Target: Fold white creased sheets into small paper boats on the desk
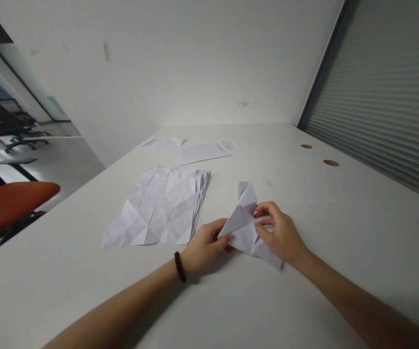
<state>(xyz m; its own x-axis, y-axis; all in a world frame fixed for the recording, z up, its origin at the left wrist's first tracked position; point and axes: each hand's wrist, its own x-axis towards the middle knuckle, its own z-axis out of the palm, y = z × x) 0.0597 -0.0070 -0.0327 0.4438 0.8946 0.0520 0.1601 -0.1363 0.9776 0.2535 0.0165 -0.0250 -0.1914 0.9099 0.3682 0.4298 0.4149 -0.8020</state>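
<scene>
A partly folded sheet of white paper (241,224) is between my two hands, just above the table. One narrow flap of it stands up at the top, and a corner points down at the lower right. My left hand (209,242) grips its left edge, thumb on top and fingers underneath. On the right side, my right hand (278,230) has its fingers bent around the paper, thumb and fingertips touching a fold. Part of those fingertips is hidden behind the paper. Left of the hands lies a stack of creased white sheets (162,206).
Printed sheets (205,152) and more printed paper (162,142) lie farther back on the white table (340,228). Two round holes (331,163) pierce its right side. A wall (212,63) closes the back, blinds (383,97) the right. An orange chair (16,203) stands left.
</scene>
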